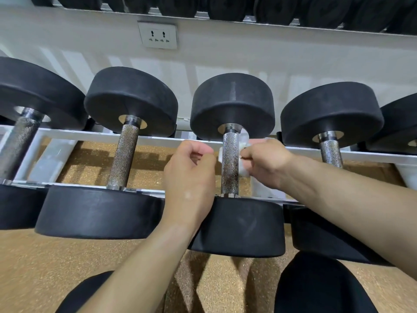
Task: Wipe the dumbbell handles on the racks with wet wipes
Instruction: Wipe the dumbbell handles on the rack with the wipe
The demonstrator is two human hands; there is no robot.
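Head view, looking down on the lower tier of a white-railed rack [158,138].

Room: white wall behind, with a white double socket [158,35] set in it. Along the top edge sit the upper-tier weights [293,10], black. The floor [45,267] is tan and speckled, and hard rail shadows fall on it under the rack.

Left to right along the tier, I log black round-headed dumbbells lying across the two rails, handles running toward me.

- First dumbbell [20,141]: cut by the frame edge, knurled steel handle.
- Second dumbbell [124,154]: nothing on it, knurling dull and flecked.
- Left grip [189,175], a bare hand: fingers curled in toward the palm, nothing visible in them. It sits just left of the third handle, above the near head. I cannot tell whether it touches the wipe's edge.
- Third dumbbell [232,105]: the wet wipe [244,170], white and crumpled, lies against the right side of its handle [230,163]. The wipe passes behind the handle, and a small edge shows on the left.
- Right grip [266,163], also bare: thumb and fingers pinch the wipe and press it to the handle.
- Fourth dumbbell [330,152]: beyond the right forearm, lower handle hidden by it.

Bottom edge: two knees [320,285] in black.
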